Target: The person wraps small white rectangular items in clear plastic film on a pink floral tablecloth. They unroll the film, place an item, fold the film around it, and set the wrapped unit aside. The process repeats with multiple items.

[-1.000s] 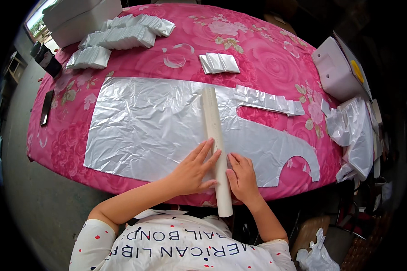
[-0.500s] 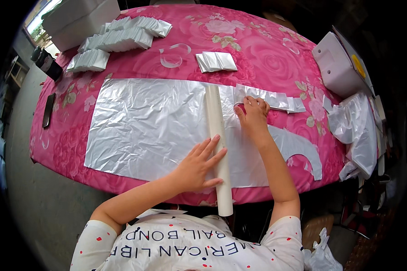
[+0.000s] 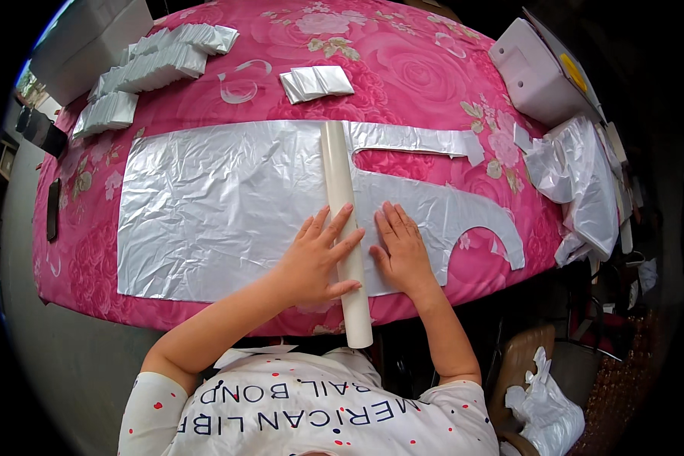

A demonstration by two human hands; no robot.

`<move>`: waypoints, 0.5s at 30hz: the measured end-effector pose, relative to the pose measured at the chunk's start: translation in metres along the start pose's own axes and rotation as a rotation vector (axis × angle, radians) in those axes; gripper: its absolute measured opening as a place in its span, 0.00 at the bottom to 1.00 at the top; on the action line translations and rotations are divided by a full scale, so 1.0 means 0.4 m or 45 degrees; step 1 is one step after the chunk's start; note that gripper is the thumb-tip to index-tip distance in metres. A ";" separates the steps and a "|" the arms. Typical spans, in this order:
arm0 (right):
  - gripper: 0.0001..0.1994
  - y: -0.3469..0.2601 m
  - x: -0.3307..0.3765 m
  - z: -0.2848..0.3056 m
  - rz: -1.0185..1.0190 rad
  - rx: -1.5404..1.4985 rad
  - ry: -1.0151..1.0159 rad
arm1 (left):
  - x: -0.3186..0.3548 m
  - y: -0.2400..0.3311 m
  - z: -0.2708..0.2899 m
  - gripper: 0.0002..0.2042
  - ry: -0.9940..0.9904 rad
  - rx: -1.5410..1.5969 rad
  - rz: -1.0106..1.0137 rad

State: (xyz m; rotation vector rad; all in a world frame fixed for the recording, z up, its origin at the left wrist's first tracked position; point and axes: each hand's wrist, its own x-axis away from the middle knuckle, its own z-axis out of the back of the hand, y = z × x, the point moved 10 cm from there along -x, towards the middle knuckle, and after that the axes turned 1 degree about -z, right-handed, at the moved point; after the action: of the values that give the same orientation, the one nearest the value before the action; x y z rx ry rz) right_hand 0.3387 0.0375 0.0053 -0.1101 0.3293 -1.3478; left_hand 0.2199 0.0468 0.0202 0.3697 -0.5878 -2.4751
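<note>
A silvery-white plastic bag (image 3: 220, 205) lies spread out across the table, its two handle strips reaching to the right. Across it, running from far to near, rests a long cream-coloured tube (image 3: 338, 171), whose near end juts past the table edge. My left hand (image 3: 319, 258) lies on the tube with fingers spread, pressing from above rather than gripping around it. Just right of the tube, my right hand (image 3: 401, 247) is flat on the bag near the base of the nearer handle, fingers stretched out and holding nothing. The farther handle strip (image 3: 418, 140) is folded narrow.
Folded silvery packets (image 3: 156, 68) stand in rows at the far left, with a smaller stack (image 3: 316, 83) at the far middle. White boxes (image 3: 91, 45) and a dark bottle (image 3: 42, 131) are at the left. A white container (image 3: 536, 72) and crumpled plastic bags (image 3: 577, 182) line the right edge.
My right hand has left the farther handle strip and come nearer, onto the bag beside the tube. My left hand stays on the tube. The whole view has shifted slightly.
</note>
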 end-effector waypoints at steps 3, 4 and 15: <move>0.27 0.140 0.044 0.042 -0.207 0.035 0.084 | -0.006 0.002 0.002 0.36 0.005 0.014 -0.014; 0.27 0.207 0.065 0.062 -0.267 0.029 0.114 | -0.005 0.002 0.004 0.36 0.012 0.012 -0.014; 0.10 0.646 0.341 0.256 -1.058 0.474 0.441 | -0.004 0.000 0.004 0.35 0.006 0.034 -0.022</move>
State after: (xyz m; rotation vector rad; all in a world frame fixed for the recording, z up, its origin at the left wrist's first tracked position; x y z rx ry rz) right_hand 0.6363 -0.0480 0.0104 0.3402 0.3277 -2.2382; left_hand 0.2205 0.0482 0.0219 0.3921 -0.6189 -2.4844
